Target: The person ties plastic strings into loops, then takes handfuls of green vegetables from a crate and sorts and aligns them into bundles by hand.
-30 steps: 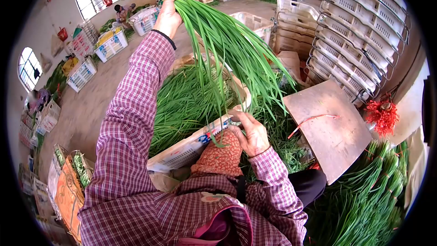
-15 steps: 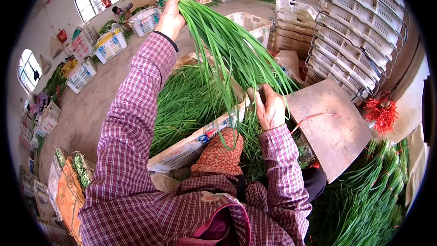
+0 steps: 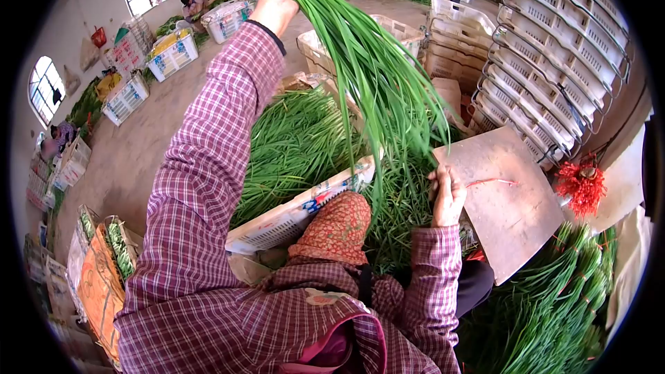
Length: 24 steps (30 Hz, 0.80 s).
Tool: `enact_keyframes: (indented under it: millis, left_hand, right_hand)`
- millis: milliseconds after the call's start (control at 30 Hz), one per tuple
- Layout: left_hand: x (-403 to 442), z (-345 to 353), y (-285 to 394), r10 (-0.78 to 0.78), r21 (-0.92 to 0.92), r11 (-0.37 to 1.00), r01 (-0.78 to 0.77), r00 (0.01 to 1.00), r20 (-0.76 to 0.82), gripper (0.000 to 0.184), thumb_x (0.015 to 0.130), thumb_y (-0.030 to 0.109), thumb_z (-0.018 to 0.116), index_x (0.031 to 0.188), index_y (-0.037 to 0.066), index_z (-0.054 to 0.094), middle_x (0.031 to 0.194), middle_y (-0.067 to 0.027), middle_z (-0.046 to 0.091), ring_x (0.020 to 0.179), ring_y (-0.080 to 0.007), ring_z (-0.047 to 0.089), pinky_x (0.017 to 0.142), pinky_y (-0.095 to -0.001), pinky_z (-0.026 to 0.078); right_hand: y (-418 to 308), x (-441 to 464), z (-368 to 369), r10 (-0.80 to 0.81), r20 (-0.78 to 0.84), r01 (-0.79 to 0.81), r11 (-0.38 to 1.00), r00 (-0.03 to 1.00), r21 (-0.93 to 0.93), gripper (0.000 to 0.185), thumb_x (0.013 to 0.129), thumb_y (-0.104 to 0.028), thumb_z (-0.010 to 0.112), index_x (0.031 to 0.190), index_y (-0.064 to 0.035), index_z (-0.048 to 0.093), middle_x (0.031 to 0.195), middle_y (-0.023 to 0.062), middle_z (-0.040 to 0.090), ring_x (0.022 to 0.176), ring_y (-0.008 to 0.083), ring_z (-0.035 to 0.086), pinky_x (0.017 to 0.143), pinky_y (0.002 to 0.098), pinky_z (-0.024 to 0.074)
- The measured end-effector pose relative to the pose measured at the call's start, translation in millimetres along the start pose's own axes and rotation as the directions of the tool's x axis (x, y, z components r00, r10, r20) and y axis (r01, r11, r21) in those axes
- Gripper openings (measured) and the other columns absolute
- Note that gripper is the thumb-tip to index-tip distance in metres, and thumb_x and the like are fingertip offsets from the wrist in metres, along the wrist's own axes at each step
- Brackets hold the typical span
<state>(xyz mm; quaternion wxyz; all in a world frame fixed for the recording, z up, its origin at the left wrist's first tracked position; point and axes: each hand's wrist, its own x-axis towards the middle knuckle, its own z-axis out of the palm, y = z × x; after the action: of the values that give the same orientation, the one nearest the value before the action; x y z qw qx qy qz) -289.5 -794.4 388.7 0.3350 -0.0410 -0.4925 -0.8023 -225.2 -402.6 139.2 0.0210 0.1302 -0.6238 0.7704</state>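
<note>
My left hand, raised at the top, is closed round the pale stem ends of a bunch of garlic chives. The long green leaves hang down and to the right. Below their tips, my right hand is beside the left edge of a flat board, its fingers curled in. Whether anything is in those fingers is hidden. A red tie lies on the board. In front of me, a white crate holds loose chives. More loose leaves lie between the crate and the board.
Tied chive bundles lie at lower right, below a cluster of red ties. A tall stack of white crates stands behind the board. An orange sack is at lower left. Other people sit among crates along the walls.
My right hand has left the leaf tips and moved right and down to the board's edge. The left hand has shifted slightly up and right with the chives.
</note>
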Motion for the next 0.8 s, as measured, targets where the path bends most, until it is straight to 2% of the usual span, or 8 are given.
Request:
enact_keyframes:
  millis: [100, 200, 233, 267, 433, 500, 633, 800]
  left_hand:
    - [0.0, 10.1, 8.2, 0.226, -0.007, 0.974, -0.227, 0.966, 0.13, 0.016, 0.084, 0.011, 0.066, 0.089, 0.012, 0.051, 0.079, -0.0011, 0.056, 0.068, -0.0166, 0.058, 0.061, -0.0343, 0.051]
    - [-23.1, 41.0, 5.1, 0.42, 0.072, 0.899, -0.432, 0.897, 0.139, 0.011, 0.083, 0.012, 0.067, 0.084, 0.013, 0.056, 0.078, 0.0004, 0.056, 0.068, -0.0114, 0.056, 0.057, -0.0276, 0.046]
    - [-38.6, 56.5, 1.8, 0.623, 0.506, 0.647, -0.571, 0.778, 0.081, 0.012, 0.083, 0.016, 0.068, 0.088, 0.01, 0.06, 0.078, 0.0001, 0.059, 0.068, -0.0098, 0.056, 0.057, -0.0266, 0.045]
    - [-87.2, 77.6, 14.0, 0.398, 0.575, 0.713, -0.402, 0.907, 0.14, 0.018, 0.085, 0.021, 0.068, 0.091, 0.005, 0.062, 0.078, 0.0, 0.062, 0.068, -0.009, 0.057, 0.058, -0.0258, 0.044]
    - [-130.2, 81.8, -56.9, 0.6, 0.296, 0.138, -0.945, 0.318, 0.734, 0.005, 0.08, 0.014, 0.067, 0.085, 0.013, 0.065, 0.069, 0.0021, 0.059, 0.061, -0.0087, 0.055, 0.052, -0.0238, 0.047]
    - [-179.8, 68.9, -90.3, 0.333, 0.294, -0.21, -0.933, 0.214, 0.918, 0.014, 0.078, 0.021, 0.067, 0.078, 0.013, 0.056, 0.066, 0.0025, 0.047, 0.06, -0.0118, 0.05, 0.052, -0.0278, 0.042]
    - [-306.6, 15.0, -175.9, -0.158, 0.156, -0.066, -0.986, 0.164, 0.974, 0.028, 0.084, 0.037, 0.057, 0.072, 0.014, 0.046, 0.069, 0.0014, 0.042, 0.066, -0.0121, 0.045, 0.059, -0.0283, 0.038]
    - [-423.3, -34.7, -234.5, -0.283, 0.267, 0.282, -0.921, 0.186, 0.941, 0.013, 0.077, 0.021, 0.062, 0.086, 0.015, 0.055, 0.074, 0.0001, 0.051, 0.076, -0.0164, 0.051, 0.068, -0.0319, 0.039]
  right_hand:
    - [9.1, -10.4, -14.8, 0.061, 0.187, -0.03, 0.986, 0.981, -0.164, 0.015, 0.091, -0.013, 0.057, 0.1, -0.0035, 0.064, 0.062, -0.0038, 0.05, 0.051, 0.0034, 0.044, 0.049, 0.0182, 0.0379]
    - [11.9, -12.1, -20.4, -0.098, 0.301, 0.257, 0.794, 0.948, -0.55, 0.043, 0.08, -0.009, 0.067, 0.122, -0.0084, 0.054, 0.084, 0.0104, 0.066, 0.067, 0.0186, 0.063, 0.061, 0.0318, 0.0512]
    - [8.9, -13.0, -18.6, -0.101, 0.305, 0.276, 0.743, 0.947, -0.609, 0.047, 0.079, -0.011, 0.068, 0.123, -0.0088, 0.053, 0.09, 0.0133, 0.067, 0.071, 0.0212, 0.065, 0.063, 0.0335, 0.0522]
    - [6.0, -14.0, -16.9, -0.099, 0.308, 0.278, 0.737, 0.946, -0.616, 0.047, 0.079, -0.014, 0.07, 0.123, -0.0082, 0.054, 0.094, 0.0145, 0.065, 0.074, 0.0226, 0.065, 0.064, 0.0344, 0.0525]
    - [3.0, -18.9, -19.3, -0.176, 0.431, 0.432, 0.656, 0.885, -0.619, 0.034, 0.084, -0.024, 0.064, 0.111, -0.0029, 0.06, 0.09, 0.0167, 0.065, 0.079, 0.0302, 0.065, 0.068, 0.0372, 0.0518]
    - [-0.4, -26.0, -24.0, -0.145, 0.443, 0.42, 0.66, 0.885, -0.624, 0.03, 0.083, -0.021, 0.065, 0.107, -0.0019, 0.062, 0.086, 0.0161, 0.065, 0.076, 0.0301, 0.065, 0.067, 0.037, 0.0514]
    - [-8.2, -42.9, -37.2, -0.013, 0.416, 0.305, 0.702, 0.909, -0.644, 0.022, 0.084, -0.012, 0.061, 0.102, 0.0017, 0.063, 0.088, 0.018, 0.067, 0.079, 0.0283, 0.068, 0.07, 0.0348, 0.0533]
    - [6.2, -60.8, -51.2, 0.053, 0.449, 0.294, 0.687, 0.892, -0.665, 0.02, 0.084, -0.007, 0.059, 0.1, 0.0035, 0.064, 0.088, 0.0187, 0.067, 0.079, 0.0282, 0.068, 0.069, 0.0333, 0.0522]
